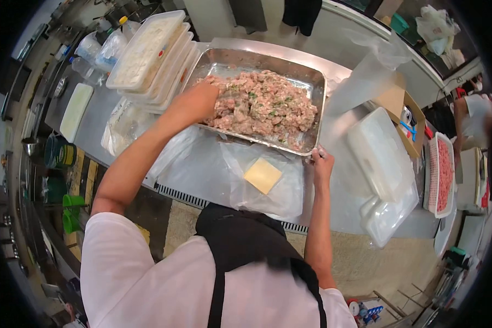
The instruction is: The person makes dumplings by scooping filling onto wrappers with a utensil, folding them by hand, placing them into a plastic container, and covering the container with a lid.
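A metal tray holds a large heap of ground meat flecked with green bits. My left hand reaches into the tray at the heap's left side, its fingers hidden against the meat. At the tray's near right corner, my right hand is closed on the rim. Just in front of the tray, a square of pale yellow wrappers lies on a clear plastic sheet. Whether it is one wrapper or a stack, I cannot tell.
Lidded plastic containers are stacked left of the tray, near a white board. To the right lie translucent plastic lids and a cardboard box. Farther right are a basket of meat and another person.
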Available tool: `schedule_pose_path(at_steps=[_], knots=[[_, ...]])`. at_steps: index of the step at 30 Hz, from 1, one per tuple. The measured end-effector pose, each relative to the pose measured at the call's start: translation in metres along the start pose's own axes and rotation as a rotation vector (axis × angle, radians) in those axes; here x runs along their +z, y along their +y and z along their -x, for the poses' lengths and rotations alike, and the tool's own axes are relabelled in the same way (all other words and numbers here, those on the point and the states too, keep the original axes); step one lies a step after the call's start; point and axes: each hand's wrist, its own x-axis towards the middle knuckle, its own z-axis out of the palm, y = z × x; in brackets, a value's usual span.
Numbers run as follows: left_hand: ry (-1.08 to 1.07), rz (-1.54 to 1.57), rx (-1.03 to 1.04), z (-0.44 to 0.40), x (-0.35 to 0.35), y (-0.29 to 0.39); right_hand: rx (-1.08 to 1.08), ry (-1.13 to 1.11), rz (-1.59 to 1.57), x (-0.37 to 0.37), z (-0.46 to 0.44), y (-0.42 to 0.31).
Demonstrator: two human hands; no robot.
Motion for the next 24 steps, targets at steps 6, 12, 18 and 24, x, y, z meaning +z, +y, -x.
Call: schedule_pose_path(at_steps=[6, 12, 18, 24], knots=[[0.031, -0.059, 0.040, -0.091, 0.061, -0.057, -0.050, -0.004, 0.095, -0.010, -0.016, 0.010], [0.040, -0.083, -0.043, -0.049, -0.012, -0.025, -0.020, 0.011, 0.097, -0.009, -0.012, 0.010], [-0.043, -0.063, 0.031, -0.042, 0.052, -0.067, -0.023, 0.032, 0.066, -0.003, -0.009, 0.011], [-0.053, -0.083, -0.037, -0.015, -0.021, -0.045, 0.003, 0.032, -0.040, 0.005, 0.003, -0.011]])
